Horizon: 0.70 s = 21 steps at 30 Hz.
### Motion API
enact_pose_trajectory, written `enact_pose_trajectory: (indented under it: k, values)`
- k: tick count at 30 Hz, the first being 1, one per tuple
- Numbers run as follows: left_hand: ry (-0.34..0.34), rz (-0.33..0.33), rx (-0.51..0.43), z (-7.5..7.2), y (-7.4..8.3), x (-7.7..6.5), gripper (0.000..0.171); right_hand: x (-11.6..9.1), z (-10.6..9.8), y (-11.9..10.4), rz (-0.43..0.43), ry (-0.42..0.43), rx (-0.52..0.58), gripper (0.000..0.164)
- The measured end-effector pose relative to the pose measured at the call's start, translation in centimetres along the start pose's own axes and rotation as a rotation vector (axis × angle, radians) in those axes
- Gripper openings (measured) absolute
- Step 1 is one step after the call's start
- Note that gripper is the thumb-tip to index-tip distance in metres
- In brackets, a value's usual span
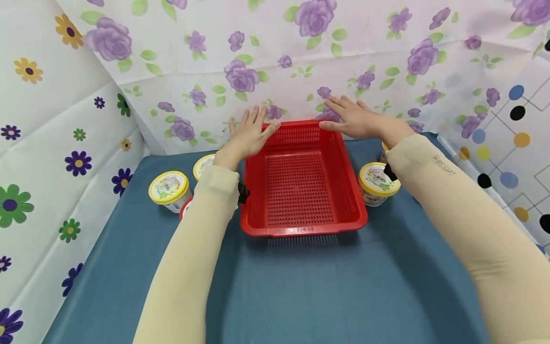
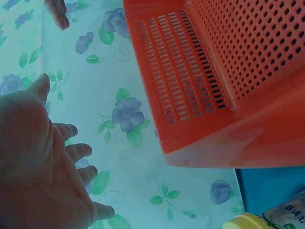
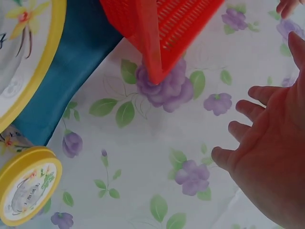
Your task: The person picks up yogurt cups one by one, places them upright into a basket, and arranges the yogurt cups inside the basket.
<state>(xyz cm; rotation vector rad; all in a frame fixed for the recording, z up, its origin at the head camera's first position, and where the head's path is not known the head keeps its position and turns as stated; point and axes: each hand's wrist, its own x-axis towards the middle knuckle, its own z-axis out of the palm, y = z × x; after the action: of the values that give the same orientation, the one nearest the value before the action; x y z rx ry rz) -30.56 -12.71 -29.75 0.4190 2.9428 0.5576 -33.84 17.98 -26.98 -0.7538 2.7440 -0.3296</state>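
Observation:
A red plastic basket (image 1: 301, 191) with perforated walls and base sits on the blue cloth, its inside bare. My left hand (image 1: 247, 136) is held above its far left corner, fingers spread and extended. Over the far right corner is my right hand (image 1: 354, 117), palm down with the fingers straight. Both palms face away from the basket's inside in the wrist views, where the left hand (image 2: 43, 162) and the right hand (image 3: 271, 129) hold nothing and stand apart from the basket wall.
Yellow-lidded tubs flank the basket: one tub (image 1: 169, 188) and another tub (image 1: 204, 165) at left, one tub (image 1: 378, 181) at right with another tub (image 1: 384, 152) partly behind the right wrist. A red-rimmed tub (image 1: 184, 208) shows beside the left sleeve. Floral sheeting (image 1: 258, 57) rises behind.

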Motion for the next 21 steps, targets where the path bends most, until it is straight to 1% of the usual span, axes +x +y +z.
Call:
enact_pose_trajectory:
  k: [6, 12, 17, 21]
  values:
    - [0.016, 0.007, -0.066, 0.3, -0.3, -0.7, 0.081, -0.9, 0.0, 0.3, -0.034, 0.01, 0.005, 0.093]
    - [0.04, 0.013, -0.122, 0.8, -0.4, -1.8, 0.079, -2.0, -0.2, 0.8, -0.047, 0.022, 0.035, 0.093]
    - [0.044, 0.01, -0.176, 1.3, -0.8, -2.8, 0.078, -2.7, -0.1, 1.0, -0.065, 0.013, 0.031, 0.092]
    - [0.036, 0.001, -0.182, 1.5, -1.3, -3.3, 0.078, -3.0, -0.1, 1.1, -0.081, 0.012, 0.027, 0.091]
